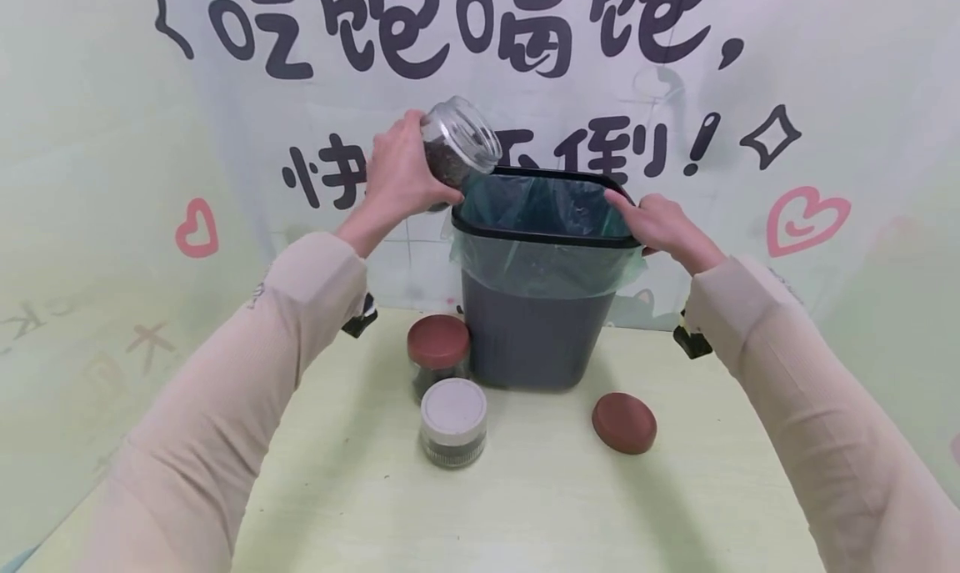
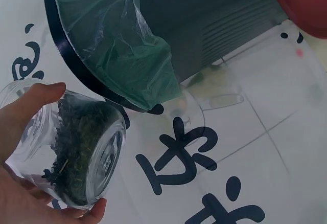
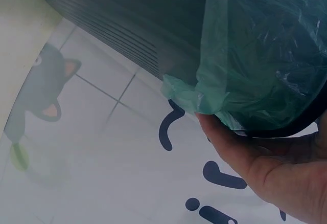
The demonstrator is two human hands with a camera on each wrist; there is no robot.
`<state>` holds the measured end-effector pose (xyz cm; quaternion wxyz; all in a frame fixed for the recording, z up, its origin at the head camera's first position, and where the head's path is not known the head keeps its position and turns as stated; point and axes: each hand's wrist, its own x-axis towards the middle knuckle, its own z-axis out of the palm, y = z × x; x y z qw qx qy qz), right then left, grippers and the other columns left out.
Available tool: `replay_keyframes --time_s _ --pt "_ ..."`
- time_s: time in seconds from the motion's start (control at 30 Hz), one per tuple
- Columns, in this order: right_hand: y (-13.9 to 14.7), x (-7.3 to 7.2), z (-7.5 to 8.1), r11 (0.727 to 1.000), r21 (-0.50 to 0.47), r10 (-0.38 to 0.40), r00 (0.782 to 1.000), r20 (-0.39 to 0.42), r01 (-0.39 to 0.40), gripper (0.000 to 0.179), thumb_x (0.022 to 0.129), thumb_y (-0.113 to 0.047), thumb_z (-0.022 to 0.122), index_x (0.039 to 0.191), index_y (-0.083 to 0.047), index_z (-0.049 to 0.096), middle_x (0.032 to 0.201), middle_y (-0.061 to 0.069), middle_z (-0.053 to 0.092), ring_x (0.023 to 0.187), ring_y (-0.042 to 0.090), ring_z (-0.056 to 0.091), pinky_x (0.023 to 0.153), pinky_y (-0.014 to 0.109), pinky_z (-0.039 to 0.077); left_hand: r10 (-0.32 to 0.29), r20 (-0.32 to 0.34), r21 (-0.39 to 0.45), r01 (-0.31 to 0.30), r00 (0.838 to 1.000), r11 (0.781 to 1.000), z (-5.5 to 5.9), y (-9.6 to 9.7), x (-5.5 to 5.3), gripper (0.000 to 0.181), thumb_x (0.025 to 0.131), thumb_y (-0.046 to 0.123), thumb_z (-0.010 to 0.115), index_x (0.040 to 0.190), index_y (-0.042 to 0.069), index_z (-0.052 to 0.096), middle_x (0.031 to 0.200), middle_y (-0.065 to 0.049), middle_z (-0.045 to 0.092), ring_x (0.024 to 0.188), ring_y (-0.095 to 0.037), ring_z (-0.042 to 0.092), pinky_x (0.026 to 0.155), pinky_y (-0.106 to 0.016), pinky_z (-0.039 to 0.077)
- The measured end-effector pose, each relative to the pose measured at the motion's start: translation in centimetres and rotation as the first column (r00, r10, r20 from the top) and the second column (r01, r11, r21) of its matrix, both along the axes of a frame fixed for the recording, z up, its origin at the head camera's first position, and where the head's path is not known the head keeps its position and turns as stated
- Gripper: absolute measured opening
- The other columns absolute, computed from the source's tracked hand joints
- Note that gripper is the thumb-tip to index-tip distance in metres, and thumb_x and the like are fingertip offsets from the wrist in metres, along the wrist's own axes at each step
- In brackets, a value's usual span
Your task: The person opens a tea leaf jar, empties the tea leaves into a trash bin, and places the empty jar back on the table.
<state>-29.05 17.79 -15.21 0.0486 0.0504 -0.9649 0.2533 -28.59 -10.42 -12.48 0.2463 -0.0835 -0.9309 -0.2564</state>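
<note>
A clear jar point(image 1: 459, 143) without a lid is gripped by my left hand point(image 1: 405, 166). It tilts with its mouth toward the bin, close to the rim's left end. Dark dried leaves point(image 2: 82, 147) lie inside the jar, toward its base in the left wrist view. The grey bin point(image 1: 536, 331) has a black rim point(image 1: 547, 238) and a green plastic liner point(image 1: 540, 264) folded over it. On the bin's right side my right hand point(image 1: 663, 225) holds the rim, thumb on top and fingers below, as the right wrist view point(image 3: 276, 168) also shows.
Left of the bin's foot stands a jar with a red lid point(image 1: 438, 342). In front of it is a small jar with a white lid point(image 1: 453, 419). A loose red lid point(image 1: 624, 423) lies on the table point(image 1: 525, 506) at right. Behind the bin hangs a printed white sheet point(image 1: 480, 72).
</note>
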Motion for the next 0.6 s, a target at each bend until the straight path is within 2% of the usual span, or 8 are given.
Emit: replay_keyframes --time_s 0.13,0.27,0.43,0.6 --pt "-0.4 -0.3 0.5 0.997 0.073 0.019 1.0 0.003 -0.019 0.049 0.091 -0.045 0.037 0.071 0.0 0.042 0.068 0.01 0.043 0.063 0.028 0.055 0.068 0.038 0.045 0.034 0.002 -0.09 -0.034 0.999 0.995 0.5 0.8 -0.9 0.092 0.063 0.023 0.079 0.136 0.007 0.025 0.135 -0.014 0.036 0.119 -0.035 0.032 0.092 -0.051 0.034" --pt "-0.8 -0.6 0.8 0.991 0.133 0.027 0.999 0.033 -0.031 0.041 0.09 -0.034 0.046 0.063 -0.005 0.037 0.058 0.003 0.035 0.054 0.017 0.047 0.055 0.029 0.04 0.054 -0.016 -0.166 -0.056 0.998 0.984 0.7 1.3 -1.6 0.093 0.064 0.022 0.079 0.137 0.008 0.023 0.137 -0.014 0.034 0.12 -0.036 0.03 0.093 -0.052 0.032" --pt "-1.1 -0.8 0.9 0.988 0.153 0.015 0.998 0.061 -0.025 0.035 0.09 -0.028 0.048 0.065 -0.005 0.038 0.064 0.006 0.038 0.049 0.013 0.046 0.051 0.026 0.045 0.063 -0.065 -0.262 -0.078 0.996 0.962 0.5 1.6 -2.1 0.091 0.064 0.022 0.079 0.136 0.009 0.025 0.137 -0.013 0.034 0.119 -0.036 0.031 0.09 -0.052 0.033" --pt "-1.1 -0.9 0.8 0.995 0.104 -0.008 0.996 0.087 -0.001 0.028 0.09 -0.022 0.044 0.072 -0.001 0.041 0.081 0.016 0.045 0.051 0.014 0.051 0.049 0.028 0.05 0.048 -0.14 -0.347 -0.094 0.989 0.933 0.1 2.0 -2.4 0.085 0.065 0.018 0.078 0.133 0.007 0.027 0.135 -0.012 0.035 0.12 -0.036 0.029 0.089 -0.052 0.033"
